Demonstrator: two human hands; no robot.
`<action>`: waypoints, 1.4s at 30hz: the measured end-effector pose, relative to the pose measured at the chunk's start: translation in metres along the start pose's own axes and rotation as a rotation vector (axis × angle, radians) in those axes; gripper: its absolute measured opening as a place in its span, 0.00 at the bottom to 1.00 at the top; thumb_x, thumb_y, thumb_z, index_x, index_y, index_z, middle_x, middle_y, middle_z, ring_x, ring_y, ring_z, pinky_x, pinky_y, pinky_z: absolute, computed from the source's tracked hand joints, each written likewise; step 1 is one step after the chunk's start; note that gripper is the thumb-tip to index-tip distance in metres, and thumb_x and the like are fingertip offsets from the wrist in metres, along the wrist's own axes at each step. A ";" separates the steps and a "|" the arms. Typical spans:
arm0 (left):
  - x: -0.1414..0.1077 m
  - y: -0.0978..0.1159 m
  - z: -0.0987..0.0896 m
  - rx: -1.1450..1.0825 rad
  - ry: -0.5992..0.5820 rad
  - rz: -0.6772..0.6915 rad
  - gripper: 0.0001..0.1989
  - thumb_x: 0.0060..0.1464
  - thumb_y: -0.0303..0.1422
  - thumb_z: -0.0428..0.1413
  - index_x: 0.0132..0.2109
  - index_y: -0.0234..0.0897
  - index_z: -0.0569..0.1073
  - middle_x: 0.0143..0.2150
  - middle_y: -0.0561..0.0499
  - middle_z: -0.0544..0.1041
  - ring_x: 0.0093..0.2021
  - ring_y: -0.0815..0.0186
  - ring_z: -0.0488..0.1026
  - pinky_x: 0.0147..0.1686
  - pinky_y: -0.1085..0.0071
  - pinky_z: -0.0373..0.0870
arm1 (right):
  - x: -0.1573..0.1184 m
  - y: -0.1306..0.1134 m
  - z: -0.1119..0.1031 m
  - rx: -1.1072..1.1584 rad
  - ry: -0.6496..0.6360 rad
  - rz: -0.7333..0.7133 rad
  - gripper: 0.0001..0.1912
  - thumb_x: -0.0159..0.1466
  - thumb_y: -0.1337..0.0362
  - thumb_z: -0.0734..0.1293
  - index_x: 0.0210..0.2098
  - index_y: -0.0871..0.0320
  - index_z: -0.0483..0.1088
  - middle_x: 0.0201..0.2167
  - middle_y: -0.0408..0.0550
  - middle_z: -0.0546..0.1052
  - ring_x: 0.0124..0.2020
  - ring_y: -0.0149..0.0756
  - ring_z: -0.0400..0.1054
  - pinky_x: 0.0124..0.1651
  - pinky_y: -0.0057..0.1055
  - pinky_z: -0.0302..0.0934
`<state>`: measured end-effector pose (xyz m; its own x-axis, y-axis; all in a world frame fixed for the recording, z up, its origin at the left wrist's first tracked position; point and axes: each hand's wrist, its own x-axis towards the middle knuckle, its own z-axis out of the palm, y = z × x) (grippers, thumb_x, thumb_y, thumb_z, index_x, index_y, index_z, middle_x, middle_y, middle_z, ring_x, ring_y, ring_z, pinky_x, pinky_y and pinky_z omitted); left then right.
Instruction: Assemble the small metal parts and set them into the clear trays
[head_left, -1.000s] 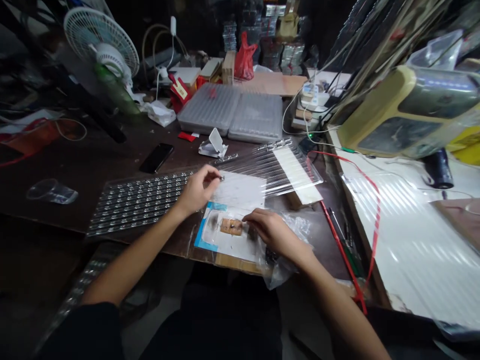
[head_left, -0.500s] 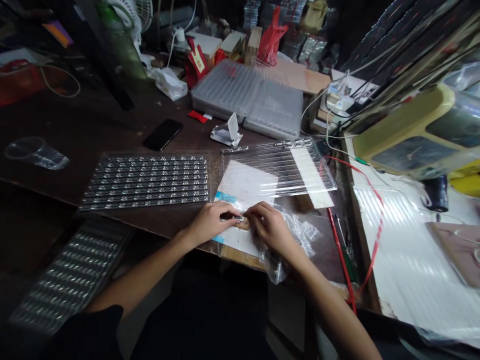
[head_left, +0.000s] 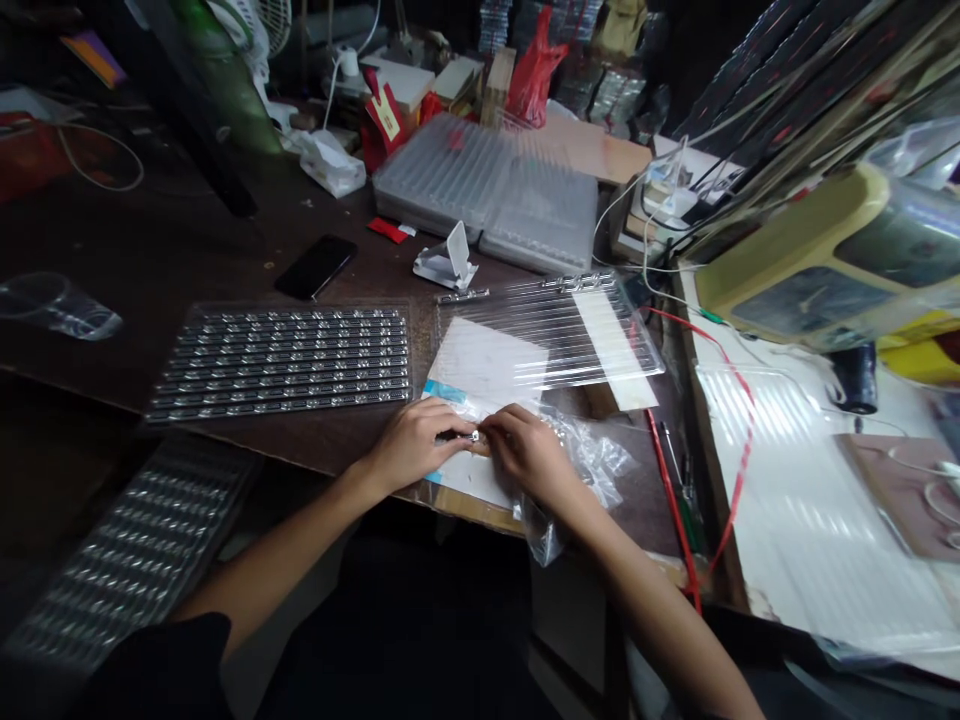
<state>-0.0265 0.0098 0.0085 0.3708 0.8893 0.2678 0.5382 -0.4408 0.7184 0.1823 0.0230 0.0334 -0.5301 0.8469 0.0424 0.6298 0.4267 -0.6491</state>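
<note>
My left hand pinches a small dark part with a shiny metal end between thumb and forefinger. Close against that end, the fingers of my right hand are pressed together; whatever they hold is too small to make out. Both hands are over a white board with blue tape at its left edge. Beneath and beside my right hand lies a crumpled clear plastic bag. Beyond the board, a ribbed clear tray carries a few similar small parts along its far edge.
On the left, another tray holds rows of dark, shiny parts. A phone, a small white stand and stacked clear trays lie farther back. A plastic cup lies at far left; red strap runs along the right.
The view has shifted slightly, so most things appear a little farther left. My fingers stay together at the small part, with only slight movement.
</note>
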 end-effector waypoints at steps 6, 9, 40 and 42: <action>0.002 0.007 -0.006 -0.016 0.118 -0.047 0.04 0.59 0.34 0.59 0.40 0.42 0.79 0.39 0.50 0.82 0.42 0.60 0.77 0.45 0.64 0.72 | 0.001 0.000 0.005 -0.087 0.000 -0.004 0.12 0.68 0.71 0.60 0.44 0.59 0.74 0.40 0.52 0.76 0.41 0.39 0.72 0.45 0.34 0.66; -0.004 0.006 -0.010 0.043 0.204 -0.121 0.05 0.60 0.35 0.58 0.40 0.42 0.78 0.39 0.50 0.81 0.41 0.61 0.76 0.43 0.65 0.71 | -0.001 -0.001 0.007 -0.110 -0.034 -0.092 0.11 0.68 0.70 0.61 0.45 0.58 0.74 0.40 0.51 0.76 0.42 0.37 0.71 0.44 0.32 0.66; 0.006 0.025 0.025 0.077 0.101 -0.094 0.03 0.57 0.31 0.60 0.36 0.38 0.74 0.36 0.51 0.79 0.40 0.62 0.73 0.42 0.64 0.67 | -0.047 -0.011 -0.059 -0.399 -0.415 0.150 0.07 0.66 0.66 0.63 0.41 0.58 0.72 0.39 0.51 0.77 0.37 0.39 0.71 0.35 0.29 0.54; 0.006 0.024 0.026 0.078 0.101 -0.094 0.03 0.57 0.31 0.61 0.35 0.38 0.74 0.36 0.51 0.79 0.40 0.62 0.73 0.42 0.64 0.67 | -0.047 -0.011 -0.056 -0.386 -0.449 0.155 0.06 0.66 0.68 0.63 0.39 0.58 0.72 0.38 0.50 0.77 0.35 0.38 0.71 0.34 0.29 0.54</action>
<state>0.0081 0.0009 0.0107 0.2399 0.9331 0.2681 0.6254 -0.3597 0.6924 0.2315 -0.0039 0.0810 -0.5507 0.7274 -0.4095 0.8344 0.4650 -0.2960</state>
